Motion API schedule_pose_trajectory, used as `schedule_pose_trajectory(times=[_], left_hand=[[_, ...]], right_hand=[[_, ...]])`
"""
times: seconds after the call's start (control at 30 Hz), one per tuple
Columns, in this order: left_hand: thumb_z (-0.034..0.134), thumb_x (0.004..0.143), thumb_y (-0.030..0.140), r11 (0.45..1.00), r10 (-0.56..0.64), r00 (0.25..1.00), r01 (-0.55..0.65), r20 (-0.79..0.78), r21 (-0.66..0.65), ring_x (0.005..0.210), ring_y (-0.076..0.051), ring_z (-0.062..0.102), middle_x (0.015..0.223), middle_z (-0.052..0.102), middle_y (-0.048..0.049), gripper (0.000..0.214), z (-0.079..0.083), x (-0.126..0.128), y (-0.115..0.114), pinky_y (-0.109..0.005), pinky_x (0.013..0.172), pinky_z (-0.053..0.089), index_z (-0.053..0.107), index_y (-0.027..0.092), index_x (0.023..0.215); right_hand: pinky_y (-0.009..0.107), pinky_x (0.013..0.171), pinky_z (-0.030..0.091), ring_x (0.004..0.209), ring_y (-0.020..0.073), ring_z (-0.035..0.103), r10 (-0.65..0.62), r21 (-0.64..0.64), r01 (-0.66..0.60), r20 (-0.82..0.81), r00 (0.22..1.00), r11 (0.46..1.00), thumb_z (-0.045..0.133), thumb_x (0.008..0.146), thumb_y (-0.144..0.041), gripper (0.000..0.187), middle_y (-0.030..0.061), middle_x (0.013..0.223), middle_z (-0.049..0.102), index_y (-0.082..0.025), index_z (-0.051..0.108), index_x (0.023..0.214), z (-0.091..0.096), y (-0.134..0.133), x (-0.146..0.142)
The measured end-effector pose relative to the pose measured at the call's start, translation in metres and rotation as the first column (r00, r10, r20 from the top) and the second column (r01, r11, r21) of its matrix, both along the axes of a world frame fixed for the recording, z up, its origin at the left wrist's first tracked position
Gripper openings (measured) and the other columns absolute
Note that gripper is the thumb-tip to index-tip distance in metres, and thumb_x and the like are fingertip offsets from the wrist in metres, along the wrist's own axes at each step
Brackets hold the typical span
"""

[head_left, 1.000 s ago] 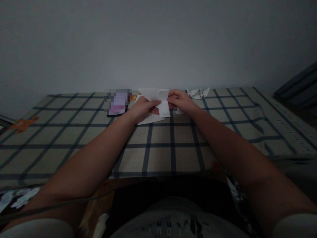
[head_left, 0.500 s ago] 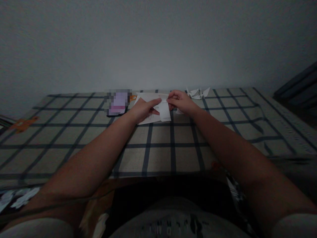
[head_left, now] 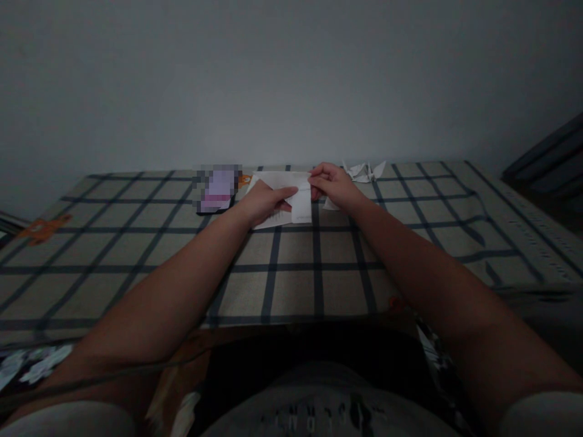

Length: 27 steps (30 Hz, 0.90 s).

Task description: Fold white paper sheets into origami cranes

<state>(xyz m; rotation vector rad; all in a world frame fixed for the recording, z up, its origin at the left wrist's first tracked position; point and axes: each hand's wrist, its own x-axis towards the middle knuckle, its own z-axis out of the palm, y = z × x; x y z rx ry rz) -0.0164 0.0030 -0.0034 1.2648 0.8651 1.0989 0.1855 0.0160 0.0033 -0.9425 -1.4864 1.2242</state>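
Observation:
A small folded piece of white paper [head_left: 302, 205] is between my two hands near the back of the table. My left hand [head_left: 266, 201] pinches its left side, thumb on top and fingers beneath. At the upper right edge, my right hand [head_left: 328, 182] grips the same paper between thumb and bent fingers. Under the left hand a larger white sheet [head_left: 268, 224] lies flat, with faint marks on it. Another scrap of white paper [head_left: 331, 205] shows partly below my right hand; the wrist hides the rest.
Left of the hands lies a phone [head_left: 218, 188] with a blurred-out screen. Folded paper cranes [head_left: 364, 172] stand behind my right wrist, close to the wall [head_left: 291, 79]. A checked cloth [head_left: 291, 291] covers the table. Something dark and slatted [head_left: 546, 158] is at the far right.
The folded paper has turned slightly and lies straighter, a little further left. My right thumb and fingers have shifted up to its upper right corner. My left hand stays nearly in place.

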Motion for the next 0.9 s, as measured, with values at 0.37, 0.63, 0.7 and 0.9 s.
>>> schedule_pose_trajectory(times=[0.37,0.63,0.7,0.9], left_hand=[[0.091,0.07,0.025,0.998,-0.048,0.998,0.047,-0.028,-0.032,0.059,-0.014,0.07,0.081,0.078,-0.008,0.035,-0.0033,-0.0015,0.0036,-0.023,0.055,0.06,0.074,0.011,0.097],[0.091,0.073,0.025,0.998,0.066,0.997,-0.066,0.042,0.019,0.055,-0.012,0.069,0.08,0.078,-0.0063,0.035,0.0007,-0.0007,0.004,-0.021,0.052,0.059,0.071,0.013,0.099],[0.089,0.075,0.024,1.0,0.021,1.0,-0.02,0.004,-0.018,0.053,-0.013,0.068,0.073,0.075,-0.0069,0.029,0.0009,-0.0009,0.0039,-0.021,0.053,0.06,0.072,0.011,0.094],[0.083,0.077,0.019,1.0,0.024,1.0,-0.024,0.01,0.015,0.056,-0.012,0.068,0.072,0.076,-0.0064,0.015,-0.0024,-0.0017,0.0068,-0.02,0.055,0.058,0.075,0.011,0.087]], right_hand=[[0.018,0.053,0.052,0.05,0.0081,0.062,-0.027,0.011,0.028,-0.045,0.999,1.0,0.066,0.1,-0.021,0.013,-0.0088,0.061,0.061,-0.022,0.055,0.095,-0.005,0.0061,0.0004],[0.018,0.055,0.051,0.053,0.008,0.061,0.056,-0.058,-0.057,-0.004,0.998,0.997,0.063,0.094,-0.004,0.014,-0.0055,0.061,0.063,-0.018,0.062,0.091,-0.0018,-0.0003,-0.0029],[0.017,0.055,0.05,0.053,0.0075,0.06,0.021,-0.043,-0.022,-0.009,1.0,0.999,0.064,0.092,-0.003,0.018,-0.0066,0.06,0.061,-0.019,0.059,0.085,-0.0016,0.0005,-0.0024],[0.019,0.055,0.051,0.053,0.0089,0.061,0.047,-0.091,-0.049,-0.022,0.999,0.995,0.063,0.095,-0.008,0.01,-0.0044,0.063,0.066,-0.018,0.063,0.096,-0.0004,-0.001,-0.0022]])
